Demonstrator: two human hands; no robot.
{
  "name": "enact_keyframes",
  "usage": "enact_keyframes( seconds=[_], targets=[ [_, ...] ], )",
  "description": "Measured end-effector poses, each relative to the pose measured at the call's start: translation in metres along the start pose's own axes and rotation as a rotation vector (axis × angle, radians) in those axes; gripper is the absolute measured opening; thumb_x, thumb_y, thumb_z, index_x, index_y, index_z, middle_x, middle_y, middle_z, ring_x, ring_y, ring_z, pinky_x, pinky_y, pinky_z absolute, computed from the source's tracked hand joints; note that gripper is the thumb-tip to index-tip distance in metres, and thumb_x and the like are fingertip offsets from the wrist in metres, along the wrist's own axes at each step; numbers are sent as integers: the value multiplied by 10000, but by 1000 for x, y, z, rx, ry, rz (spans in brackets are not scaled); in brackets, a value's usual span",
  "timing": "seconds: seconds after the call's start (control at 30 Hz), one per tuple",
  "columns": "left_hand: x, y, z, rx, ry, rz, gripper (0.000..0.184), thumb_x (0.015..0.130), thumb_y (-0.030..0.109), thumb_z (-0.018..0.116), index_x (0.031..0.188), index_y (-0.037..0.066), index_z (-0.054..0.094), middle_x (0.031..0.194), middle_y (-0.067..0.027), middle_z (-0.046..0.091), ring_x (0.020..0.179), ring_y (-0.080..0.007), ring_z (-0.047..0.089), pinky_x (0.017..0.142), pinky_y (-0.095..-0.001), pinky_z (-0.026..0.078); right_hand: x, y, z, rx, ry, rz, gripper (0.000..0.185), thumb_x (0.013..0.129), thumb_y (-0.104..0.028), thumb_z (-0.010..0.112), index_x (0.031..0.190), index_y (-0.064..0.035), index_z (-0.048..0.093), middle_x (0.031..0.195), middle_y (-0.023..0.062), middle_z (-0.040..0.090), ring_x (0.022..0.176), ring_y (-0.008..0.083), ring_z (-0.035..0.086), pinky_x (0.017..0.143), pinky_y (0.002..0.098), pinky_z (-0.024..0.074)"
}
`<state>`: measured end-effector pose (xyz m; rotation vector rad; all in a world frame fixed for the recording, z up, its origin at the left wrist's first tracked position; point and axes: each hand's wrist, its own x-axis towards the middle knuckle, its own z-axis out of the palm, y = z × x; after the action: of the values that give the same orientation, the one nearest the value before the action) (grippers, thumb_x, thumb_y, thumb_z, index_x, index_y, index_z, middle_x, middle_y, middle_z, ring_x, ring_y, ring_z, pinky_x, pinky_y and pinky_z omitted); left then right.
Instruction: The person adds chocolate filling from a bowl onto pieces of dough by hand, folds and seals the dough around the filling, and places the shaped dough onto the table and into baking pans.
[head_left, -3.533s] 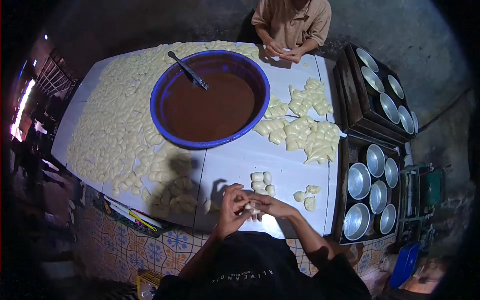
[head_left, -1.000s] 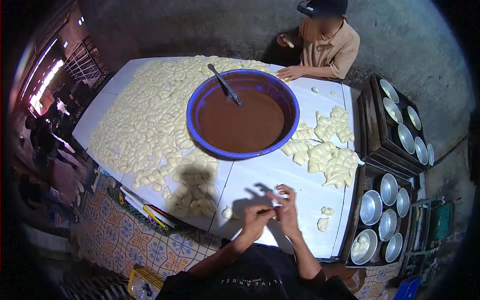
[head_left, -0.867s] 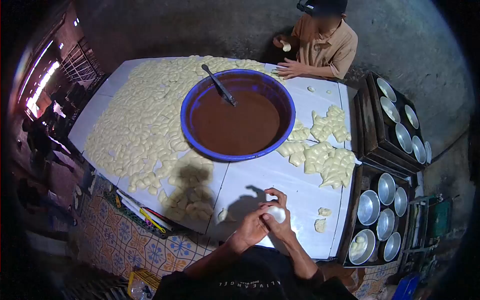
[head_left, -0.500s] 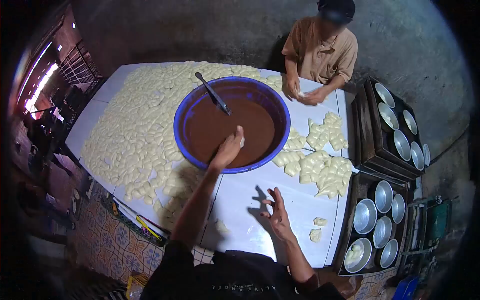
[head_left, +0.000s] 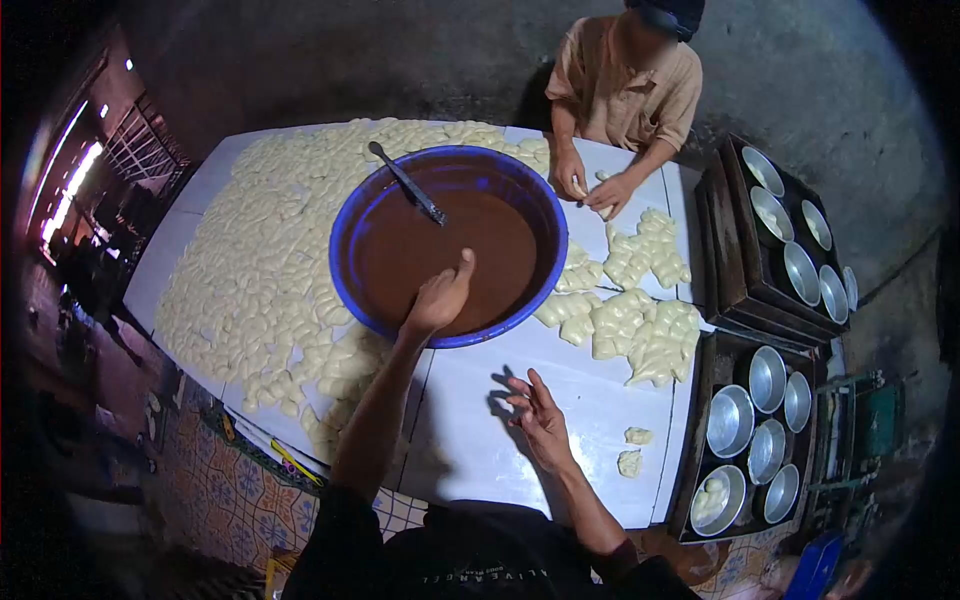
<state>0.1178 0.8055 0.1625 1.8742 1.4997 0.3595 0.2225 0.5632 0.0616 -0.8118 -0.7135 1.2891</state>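
Brown paste (head_left: pixel 490 250) lies in the blue basin (head_left: pixel 338 250), upper centre of the frame, under our left hand (head_left: pixel 440 297), whose grip we cannot tell; our right hand (head_left: pixel 545 428), lower centre, is loosely spread above the white surface (head_left: pixel 605 400).

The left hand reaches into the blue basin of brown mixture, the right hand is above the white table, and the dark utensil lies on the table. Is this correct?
Not quite: the head view shows the dark utensil in the blue basin, leaning on its rim. The left hand does reach in, and the right hand is above the white table.
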Motion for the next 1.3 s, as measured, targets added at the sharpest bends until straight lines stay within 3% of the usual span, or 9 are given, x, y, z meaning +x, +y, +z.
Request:
enact_keyframes(
  seconds=[0.1,0.3,0.37,0.4,0.5,0.67,0.77,1.03,1.3],
  targets=[
    [16,-6,-7,107,-538,50,948,891,728,95,964,-26,665,911,-269,637,1022,-411,577,941,-489,368,-1,11,-2,45,-29,6,725,901,-257,637,1484,-110,233,1400,104,429,1139,142,523,842,262,482],
    [-34,6,-5,146,-211,111,914,895,720,137,845,-32,654,980,-268,636,1017,-449,566,901,-520,407,-9,5,-6,29,51,22,676,924,-214,607,1482,-94,244,1373,90,455,1075,143,511,822,256,462],
    [-62,5,2,-137,-2,243,949,881,744,134,905,-41,667,975,-270,645,1035,-406,589,917,-487,425,-8,-1,0,107,92,36,639,950,-205,564,1473,-41,235,1359,94,465,1062,150,523,821,262,470],
    [-68,0,7,-703,-367,-62,994,866,765,119,1073,-64,628,1022,-258,644,1027,-324,615,915,-434,450,-4,-4,4,113,104,33,639,950,-205,564,1473,-41,235,1359,94,465,1062,150,523,821,262,470],
    [-121,-3,34,-1162,-758,-168,1008,873,757,110,1226,-88,529,1092,-246,621,1020,-265,614,902,-387,463,-5,-1,3,557,156,187,372,960,-159,535,1258,58,479,1115,122,602,946,180,614,789,261,519],
    [-168,-15,79,-1056,-237,-117,515,979,347,449,1308,-46,495,1122,-130,620,1010,-178,592,882,-300,460,-21,15,-4,16,449,90,238,928,-66,564,1131,51,602,1070,89,603,867,167,590,805,254,482],
    [-183,-19,83,-776,-239,120,491,853,-26,619,1327,-11,491,1134,-61,570,980,-107,551,820,-258,498,-34,-18,18,-1124,258,-357,445,825,-68,644,1253,12,554,1195,127,518,916,212,511,881,324,421],
    [-191,-51,99,-816,-350,312,259,838,-7,668,1082,-83,629,1002,-104,579,921,-141,597,807,-233,512,-43,-39,4,-331,287,-287,117,801,34,671,914,6,681,1123,114,570,956,155,579,795,263,484],
    [-215,-33,113,-1079,-284,-49,252,894,210,667,826,-31,639,806,-24,604,734,-77,577,607,-252,534,-68,-32,-1,-745,221,-79,187,826,-54,676,1009,-20,699,1006,109,640,847,139,612,640,248,471]
  ],
)
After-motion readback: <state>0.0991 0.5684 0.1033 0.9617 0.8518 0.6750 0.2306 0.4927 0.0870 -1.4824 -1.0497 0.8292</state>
